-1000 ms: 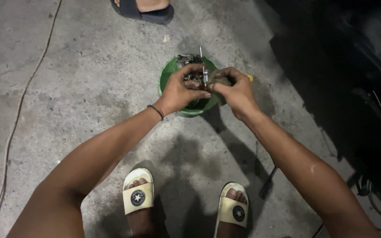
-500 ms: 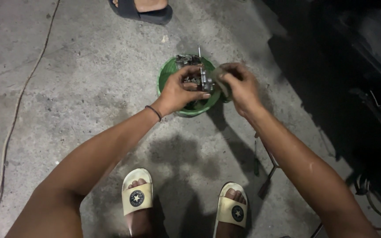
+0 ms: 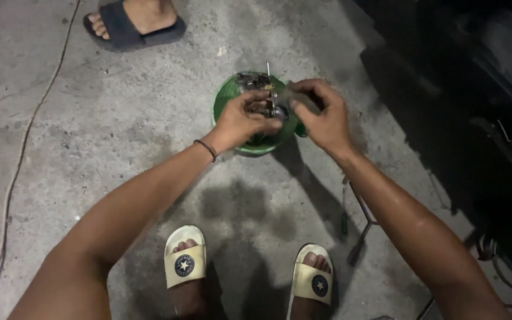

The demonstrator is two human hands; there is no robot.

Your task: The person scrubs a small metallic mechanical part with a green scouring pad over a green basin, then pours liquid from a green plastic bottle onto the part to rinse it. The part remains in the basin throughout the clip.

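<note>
On a stained, cracked concrete floor, with a dark machine body looming at the right of the frame, a crouching person is working a small metal engine part over a green plastic bowl at upper centre. The left hand is clamped around the part; the right hand, having shifted slightly since half a second ago, is closed on a greyish rag against it, suggesting cleaning is continuing. Another person's sandalled foot is standing at upper left, and a thin cable is trailing down the left edge.
</note>
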